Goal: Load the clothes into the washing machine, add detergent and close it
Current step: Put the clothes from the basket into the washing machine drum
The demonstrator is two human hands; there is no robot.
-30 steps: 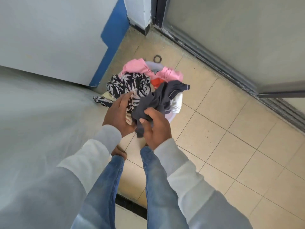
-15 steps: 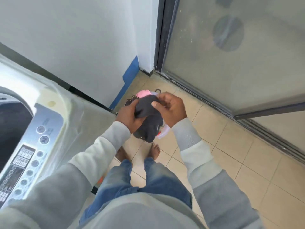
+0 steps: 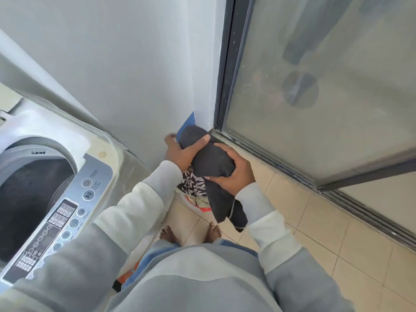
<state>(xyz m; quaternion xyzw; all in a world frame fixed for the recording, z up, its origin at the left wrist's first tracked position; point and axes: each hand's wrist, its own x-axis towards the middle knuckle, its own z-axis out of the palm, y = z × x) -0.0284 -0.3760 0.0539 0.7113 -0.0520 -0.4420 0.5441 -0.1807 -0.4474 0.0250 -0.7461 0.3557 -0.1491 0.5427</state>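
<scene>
Dark grey garment (image 3: pixel 211 159) is bunched up between both hands, held in the air above the tiled floor (image 3: pixel 337 233). The left hand (image 3: pixel 181 154) curls its fingers round the top end and the right hand (image 3: pixel 236 174) grips the middle. The loose tail hangs down beside the right sleeve. A black-and-white leaf-print piece (image 3: pixel 193 184) sits just underneath. The top-load washing machine (image 3: pixel 94 174) is off to the left, with its drum opening uncovered.
</scene>
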